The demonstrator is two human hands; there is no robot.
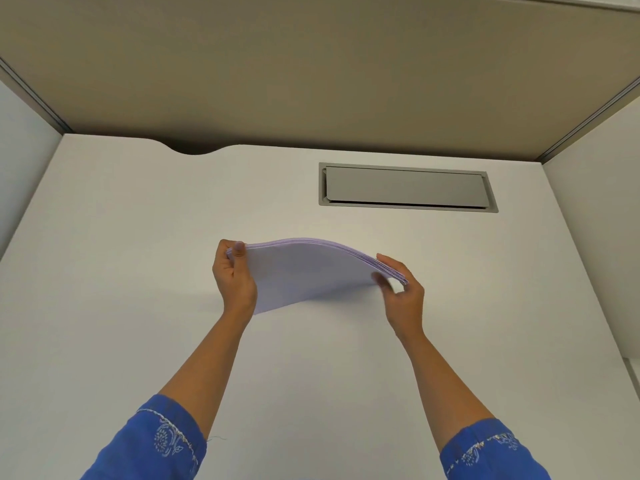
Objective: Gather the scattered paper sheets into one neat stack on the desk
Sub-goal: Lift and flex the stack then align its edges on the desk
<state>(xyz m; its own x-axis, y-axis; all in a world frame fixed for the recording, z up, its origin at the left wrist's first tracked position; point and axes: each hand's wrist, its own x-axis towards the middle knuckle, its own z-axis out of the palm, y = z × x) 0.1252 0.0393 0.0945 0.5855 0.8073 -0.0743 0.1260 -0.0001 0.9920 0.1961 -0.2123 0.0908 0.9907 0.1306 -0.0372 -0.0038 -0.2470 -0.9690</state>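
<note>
A stack of pale lilac-white paper sheets [308, 271] is held upright over the middle of the white desk [121, 254], bowed in an arch, its lower edge touching or just above the desk top. My left hand [233, 277] grips the stack's left edge, thumb in front. My right hand [401, 292] pinches the right edge, where the sheet edges fan slightly. No loose sheets show elsewhere on the desk.
A grey cable-hatch lid [405, 187] is set flush into the desk at the back right. A curved cable notch [194, 148] cuts the desk's rear edge. Beige partition panels [311, 64] close the back; pale side panels flank the desk.
</note>
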